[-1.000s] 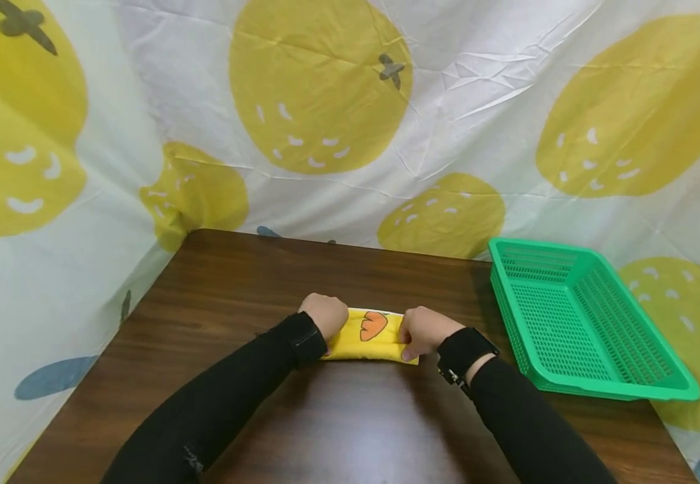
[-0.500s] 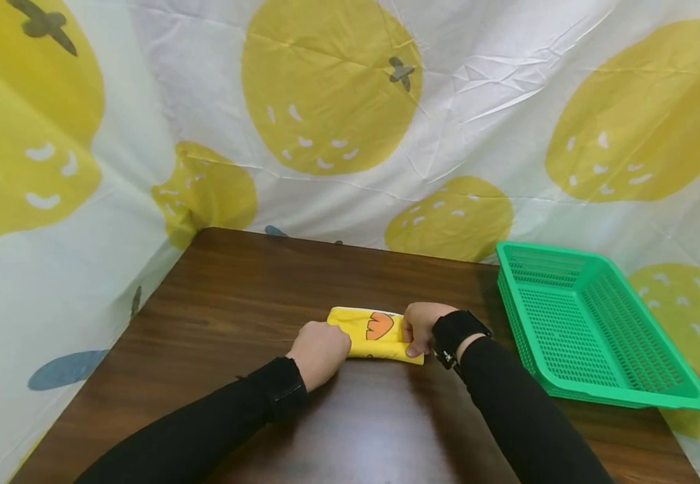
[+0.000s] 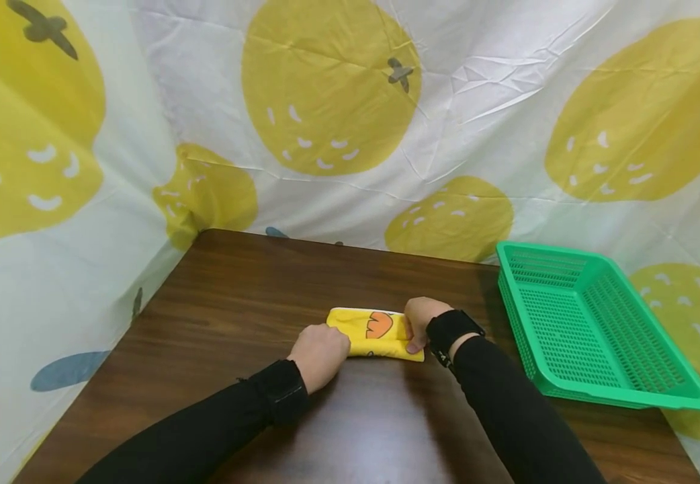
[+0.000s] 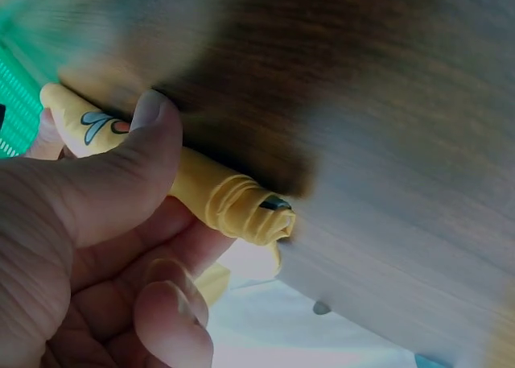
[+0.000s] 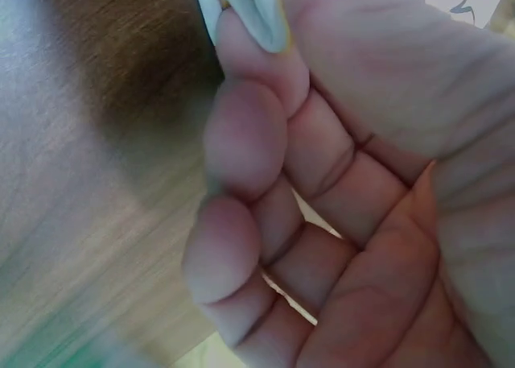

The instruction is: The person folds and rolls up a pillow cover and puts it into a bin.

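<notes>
A yellow cloth (image 3: 359,327) printed with an orange figure lies on the brown table, its near edge rolled into a tube. My left hand (image 3: 318,352) is at the left end of the cloth. In the left wrist view, thumb and fingers pinch the rolled cloth (image 4: 197,179), whose layered end sticks out past them. At the right end, my right hand (image 3: 424,323) holds the cloth between thumb and curled fingers. The right wrist view shows only a small pale fold of cloth (image 5: 257,10) by the index finger; the rest is hidden.
A green plastic basket (image 3: 567,386) with slotted walls stands on the table (image 3: 253,282) to the right of my right hand. White fabric (image 3: 483,40) printed with yellow fruit hangs along the back and left edges of the table.
My left hand has drawn back from the cloth's far left corner toward its near edge, uncovering that corner. My right hand keeps its hold, with its wrist slightly shifted. The head view has turned slightly left.
</notes>
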### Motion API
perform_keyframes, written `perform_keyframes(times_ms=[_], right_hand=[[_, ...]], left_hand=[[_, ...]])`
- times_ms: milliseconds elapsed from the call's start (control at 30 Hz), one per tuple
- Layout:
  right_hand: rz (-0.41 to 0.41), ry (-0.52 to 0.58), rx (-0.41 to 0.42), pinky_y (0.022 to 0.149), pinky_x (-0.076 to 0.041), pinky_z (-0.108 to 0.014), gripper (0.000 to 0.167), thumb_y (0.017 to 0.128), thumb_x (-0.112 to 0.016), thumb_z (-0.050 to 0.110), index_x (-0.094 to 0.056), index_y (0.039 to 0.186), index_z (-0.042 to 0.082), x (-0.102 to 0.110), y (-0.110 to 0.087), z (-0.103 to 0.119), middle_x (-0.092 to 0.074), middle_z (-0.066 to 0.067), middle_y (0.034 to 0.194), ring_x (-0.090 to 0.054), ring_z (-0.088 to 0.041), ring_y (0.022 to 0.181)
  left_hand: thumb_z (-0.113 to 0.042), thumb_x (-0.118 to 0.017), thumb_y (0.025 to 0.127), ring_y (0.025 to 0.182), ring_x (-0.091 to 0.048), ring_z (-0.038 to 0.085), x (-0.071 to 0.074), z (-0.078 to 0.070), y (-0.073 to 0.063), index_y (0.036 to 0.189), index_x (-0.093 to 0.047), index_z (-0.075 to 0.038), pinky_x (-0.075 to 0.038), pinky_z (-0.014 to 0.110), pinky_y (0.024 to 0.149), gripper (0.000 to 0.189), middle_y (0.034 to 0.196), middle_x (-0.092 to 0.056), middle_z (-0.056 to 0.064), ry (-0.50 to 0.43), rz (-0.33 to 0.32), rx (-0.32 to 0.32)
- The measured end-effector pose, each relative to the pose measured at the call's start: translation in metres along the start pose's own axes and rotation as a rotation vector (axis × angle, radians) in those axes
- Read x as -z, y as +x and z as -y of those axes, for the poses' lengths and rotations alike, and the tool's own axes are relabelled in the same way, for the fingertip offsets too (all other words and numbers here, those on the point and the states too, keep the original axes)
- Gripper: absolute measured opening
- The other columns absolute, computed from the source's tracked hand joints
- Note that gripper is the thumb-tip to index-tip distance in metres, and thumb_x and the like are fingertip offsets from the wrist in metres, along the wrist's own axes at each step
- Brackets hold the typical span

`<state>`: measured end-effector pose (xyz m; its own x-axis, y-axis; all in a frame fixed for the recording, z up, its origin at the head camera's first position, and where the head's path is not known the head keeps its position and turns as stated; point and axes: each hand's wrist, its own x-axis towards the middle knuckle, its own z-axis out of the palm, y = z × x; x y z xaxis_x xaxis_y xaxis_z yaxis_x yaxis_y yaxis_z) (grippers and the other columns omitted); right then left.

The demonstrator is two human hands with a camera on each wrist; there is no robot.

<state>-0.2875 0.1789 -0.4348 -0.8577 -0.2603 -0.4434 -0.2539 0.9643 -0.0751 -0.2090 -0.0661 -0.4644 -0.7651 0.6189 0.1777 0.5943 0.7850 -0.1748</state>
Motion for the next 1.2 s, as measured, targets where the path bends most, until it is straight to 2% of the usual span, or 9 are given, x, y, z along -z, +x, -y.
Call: perform_keyframes(times_ms=[233,500,600,767,867,1000,1100,1133,1200], right_hand=[[-0.037,-0.098,-0.035,0.065,-0.045,-0.032,0.035,0.068,-0.103,0.028,-0.07,0.066,0.018,0.003,-0.003,0.005,-0.058,0.005,0.07,-0.054,-0.016,0.07],[-0.004,-0.006,-0.041,0.062,-0.039,-0.029,0.039,0.07,-0.102,0.029,-0.066,0.066,0.014,0.004,-0.002,-0.004,-0.052,0.005,0.066,-0.05,-0.016,0.068],[-0.014,0.004,-0.01,0.062,-0.039,-0.028,0.038,0.07,-0.101,0.027,-0.066,0.066,0.014,0.003,-0.002,-0.006,-0.054,0.005,0.066,-0.051,-0.016,0.067],[-0.042,0.011,0.022,0.063,-0.039,-0.028,0.038,0.069,-0.101,0.024,-0.064,0.066,0.014,0.0,-0.003,-0.005,-0.053,0.005,0.067,-0.05,-0.016,0.067],[-0.067,0.049,0.028,0.063,-0.038,-0.029,0.039,0.069,-0.101,0.02,-0.063,0.068,0.012,-0.002,-0.007,-0.003,-0.053,0.004,0.068,-0.05,-0.016,0.068],[-0.098,0.086,0.048,0.064,-0.039,-0.029,0.036,0.071,-0.099,0.014,-0.063,0.07,0.011,-0.005,-0.013,0.001,-0.054,0.002,0.07,-0.051,-0.017,0.069],[-0.127,0.09,0.078,0.066,-0.041,-0.031,0.033,0.075,-0.096,0.012,-0.064,0.073,0.009,-0.008,-0.019,0.002,-0.055,0.0,0.071,-0.052,-0.018,0.069],[-0.158,0.083,0.119,0.066,-0.042,-0.031,0.032,0.077,-0.096,0.016,-0.065,0.075,0.01,-0.019,-0.012,-0.008,-0.055,0.001,0.072,-0.052,-0.018,0.07],[-0.187,0.072,0.134,0.069,-0.045,-0.033,0.029,0.081,-0.094,0.016,-0.066,0.078,0.009,-0.022,-0.018,-0.009,-0.057,0.0,0.074,-0.053,-0.018,0.07]], left_hand=[[-0.019,-0.081,0.095,0.063,-0.061,0.015,-0.004,0.003,0.007,0.085,-0.08,-0.011,-0.06,0.035,0.064,0.013,0.069,-0.069,0.001,-0.007,-0.016,0.015],[-0.016,-0.079,0.095,0.064,-0.064,0.017,-0.006,0.01,0.02,0.078,-0.076,-0.011,-0.06,0.036,0.062,0.018,0.069,-0.069,0.001,0.017,-0.023,-0.01],[-0.015,-0.077,0.096,0.064,-0.064,0.016,-0.004,0.015,0.028,0.074,-0.073,-0.012,-0.06,0.037,0.061,0.022,0.068,-0.066,0.0,0.029,-0.002,-0.033],[-0.018,-0.083,0.09,0.064,-0.055,0.014,-0.003,0.026,0.046,0.081,-0.073,-0.01,-0.059,0.04,0.066,0.015,0.073,-0.065,0.001,-0.067,0.14,-0.039],[-0.021,-0.09,0.082,0.066,-0.052,0.015,-0.007,0.035,0.058,0.086,-0.072,-0.01,-0.057,0.039,0.068,0.021,0.075,-0.063,0.0,-0.117,0.249,-0.026],[-0.022,-0.095,0.078,0.067,-0.051,0.015,-0.012,0.046,0.069,0.077,-0.069,-0.014,-0.049,0.034,0.066,0.028,0.072,-0.059,-0.003,-0.179,0.372,0.002],[-0.018,-0.096,0.078,0.067,-0.05,0.015,-0.011,0.048,0.075,0.068,-0.064,-0.017,-0.044,0.033,0.065,0.033,0.07,-0.055,-0.004,-0.215,0.432,0.019],[-0.016,-0.095,0.077,0.067,-0.05,0.015,-0.01,0.048,0.077,0.067,-0.064,-0.017,-0.043,0.032,0.065,0.033,0.069,-0.055,-0.004,-0.223,0.443,0.021],[-0.015,-0.094,0.076,0.067,-0.05,0.016,-0.006,0.047,0.08,0.066,-0.064,-0.018,-0.043,0.033,0.065,0.033,0.069,-0.055,-0.003,-0.225,0.454,0.015]])
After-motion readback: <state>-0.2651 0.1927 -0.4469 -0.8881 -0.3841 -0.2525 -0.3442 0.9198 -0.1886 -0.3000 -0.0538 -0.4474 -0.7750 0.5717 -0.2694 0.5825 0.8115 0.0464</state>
